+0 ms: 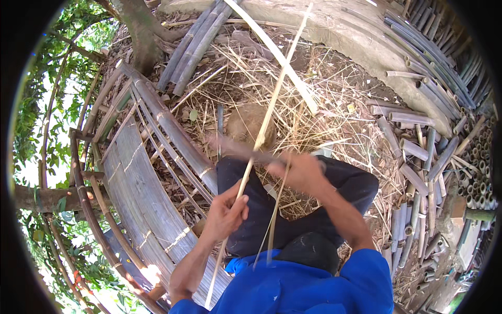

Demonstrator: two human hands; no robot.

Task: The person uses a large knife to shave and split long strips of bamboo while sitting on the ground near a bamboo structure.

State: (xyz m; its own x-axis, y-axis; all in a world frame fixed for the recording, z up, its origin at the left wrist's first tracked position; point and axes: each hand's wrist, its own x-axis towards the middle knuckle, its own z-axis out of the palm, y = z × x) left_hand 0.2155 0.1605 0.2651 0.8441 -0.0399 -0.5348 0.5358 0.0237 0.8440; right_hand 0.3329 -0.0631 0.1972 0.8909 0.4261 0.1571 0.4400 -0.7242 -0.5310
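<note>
A long, pale bamboo strip [272,107] runs from the far ground, across my lap and down past my left side. My left hand [227,212] is closed around it just above my left thigh. My right hand [300,172] grips a knife [235,149], its long blade blurred by motion and lying across the strip ahead of my left hand. Whether the edge bites into the strip cannot be made out. Thin split slivers [275,209] hang below the blade, between my legs.
A bamboo bench [138,183] stands close on my left. A rounded stone [246,123] sits before my knees amid scattered shavings [308,125]. Another pale strip [277,49] lies beyond. Cut bamboo pieces [413,149] are heaped at right; whole poles [193,47] lie near a tree trunk [142,36].
</note>
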